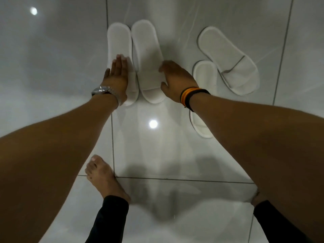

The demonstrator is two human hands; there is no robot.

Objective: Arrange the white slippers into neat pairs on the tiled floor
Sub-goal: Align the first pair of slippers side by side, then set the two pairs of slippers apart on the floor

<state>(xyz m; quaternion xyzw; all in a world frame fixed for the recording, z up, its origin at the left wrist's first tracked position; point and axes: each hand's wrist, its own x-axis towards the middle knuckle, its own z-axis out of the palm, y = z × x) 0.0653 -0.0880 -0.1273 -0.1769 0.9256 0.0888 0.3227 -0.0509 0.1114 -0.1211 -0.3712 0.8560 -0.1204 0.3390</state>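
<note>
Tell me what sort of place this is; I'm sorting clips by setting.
Probably indoors, perhaps a hotel or spa: glossy tiled floor, four white slippers of the throwaway kind, and a bare foot.

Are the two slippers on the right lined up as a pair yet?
Not yet. The far right slipper lies slanted, while the near right slipper points straight and sits closer to the person, partly hidden under the right forearm.
</note>
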